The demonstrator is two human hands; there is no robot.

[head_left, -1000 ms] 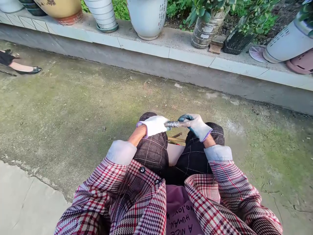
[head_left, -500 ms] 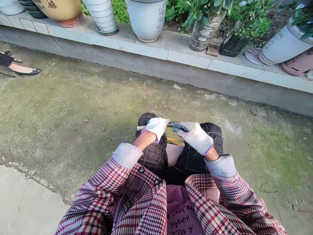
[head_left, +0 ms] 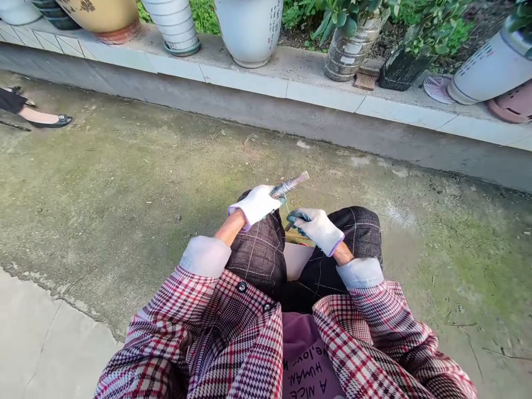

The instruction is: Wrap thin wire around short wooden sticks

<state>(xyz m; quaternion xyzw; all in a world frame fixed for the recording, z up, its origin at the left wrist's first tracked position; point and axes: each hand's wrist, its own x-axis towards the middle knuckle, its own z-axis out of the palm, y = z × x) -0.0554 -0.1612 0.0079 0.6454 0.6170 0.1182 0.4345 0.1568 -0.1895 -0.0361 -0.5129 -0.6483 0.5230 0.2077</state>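
In the head view, my left hand point(head_left: 258, 205), in a white glove with a dark green palm, is closed around a short rod wound with silvery wire point(head_left: 282, 189). The rod's pale bare end point(head_left: 304, 176) sticks out beyond the winding, up and to the right. My right hand point(head_left: 318, 227), gloved alike, is closed a little lower and to the right. A thin wire strand point(head_left: 286, 206) runs down from the winding to its fingers. A small dark piece point(head_left: 288, 226) shows beside those fingertips; its kind is unclear. Both hands are above my knees.
Yellowish strips point(head_left: 297, 237) lie between my knees above a pale surface point(head_left: 297, 260). Ahead runs a low tiled ledge point(head_left: 245, 83) bearing several plant pots, among them a white one point(head_left: 249, 30). Another person's shoe point(head_left: 58, 121) is at the left.
The rod has swung from nearly level to tilted up and right, exposing its wound part and end. My right hand has moved off it, down and left, with a thin strand now showing between.
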